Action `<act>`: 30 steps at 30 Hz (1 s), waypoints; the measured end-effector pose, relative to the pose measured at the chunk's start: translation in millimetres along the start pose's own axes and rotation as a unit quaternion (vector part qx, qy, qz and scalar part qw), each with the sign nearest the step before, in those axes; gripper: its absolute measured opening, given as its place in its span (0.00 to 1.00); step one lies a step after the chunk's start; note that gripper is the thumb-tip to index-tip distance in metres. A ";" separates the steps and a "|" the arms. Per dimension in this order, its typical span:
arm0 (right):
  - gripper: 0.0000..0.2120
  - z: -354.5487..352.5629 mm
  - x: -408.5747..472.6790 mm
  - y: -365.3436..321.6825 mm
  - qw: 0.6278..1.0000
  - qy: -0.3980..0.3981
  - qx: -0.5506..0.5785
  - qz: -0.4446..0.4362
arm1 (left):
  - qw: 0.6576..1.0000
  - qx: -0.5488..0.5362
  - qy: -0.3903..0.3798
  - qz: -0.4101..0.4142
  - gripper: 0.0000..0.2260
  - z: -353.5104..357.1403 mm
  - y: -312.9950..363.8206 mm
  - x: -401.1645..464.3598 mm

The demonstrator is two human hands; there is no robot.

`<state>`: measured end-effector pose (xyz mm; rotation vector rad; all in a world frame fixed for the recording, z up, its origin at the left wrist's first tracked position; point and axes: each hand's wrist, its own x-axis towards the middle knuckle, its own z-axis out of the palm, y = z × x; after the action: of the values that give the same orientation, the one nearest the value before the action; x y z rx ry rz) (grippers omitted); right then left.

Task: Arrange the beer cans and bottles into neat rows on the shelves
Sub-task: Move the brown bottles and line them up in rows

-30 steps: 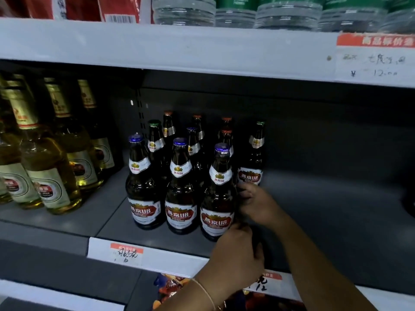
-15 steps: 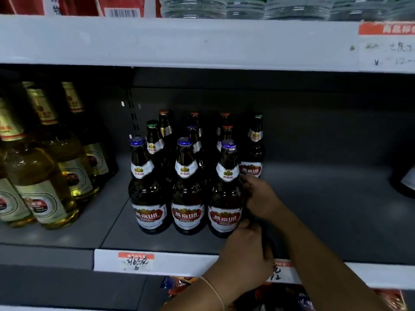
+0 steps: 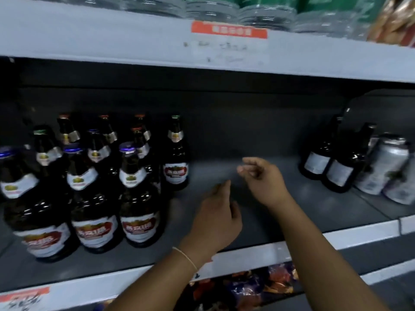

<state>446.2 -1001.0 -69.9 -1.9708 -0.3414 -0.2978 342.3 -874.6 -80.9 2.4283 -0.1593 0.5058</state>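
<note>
Several dark beer bottles with red and white labels stand in rows at the left of the grey shelf (image 3: 280, 212); the front right one (image 3: 138, 198) is nearest my hands. One bottle (image 3: 176, 158) stands alone behind, to the right of the rows. My left hand (image 3: 219, 218) hovers over the bare shelf, fingers apart, holding nothing. My right hand (image 3: 261, 180) is further back and to the right, fingers loosely curled and apart, also holding nothing. Two dark bottles (image 3: 336, 162) and silver cans (image 3: 381, 167) stand at the far right.
The shelf above (image 3: 112, 39) hangs low over the bottle tops and carries clear plastic water bottles (image 3: 211, 7). A white price strip (image 3: 247, 257) edges the shelf front. Colourful packets (image 3: 247, 290) lie on the shelf below.
Both hands have let go of the front right bottle and moved right over the bare shelf. The view has swung right, bringing the far-right bottles and cans into sight.
</note>
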 end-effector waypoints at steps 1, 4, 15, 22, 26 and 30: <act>0.14 -19.2 2.0 8.1 1.000 0.019 -0.002 0.003 | 1.000 -0.007 -0.004 0.002 0.25 9.4 9.9 9.4; 0.12 -76.3 7.3 31.0 0.998 0.067 -0.007 0.019 | 0.999 -0.025 -0.021 0.012 0.26 43.1 41.9 37.1; 0.13 -237.2 76.5 83.4 0.950 0.246 -0.187 -0.044 | 0.997 -0.029 -0.061 0.036 0.20 145.8 136.7 128.5; 0.18 -263.9 122.6 87.9 0.939 0.150 -0.304 0.053 | 0.995 -0.060 -0.064 0.050 0.18 177.7 162.2 155.8; 0.16 -267.2 128.9 90.0 0.956 0.126 -0.257 0.070 | 0.994 -0.070 -0.070 0.052 0.17 187.8 163.6 160.9; 0.11 -267.6 131.0 93.8 0.960 0.131 -0.242 0.047 | 0.994 -0.079 -0.062 0.050 0.16 191.1 161.6 163.7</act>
<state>587.9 -1268.6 6.5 -2.3807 0.0037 -0.6204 515.2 -1117.8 -60.9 2.3051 -0.3616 0.3725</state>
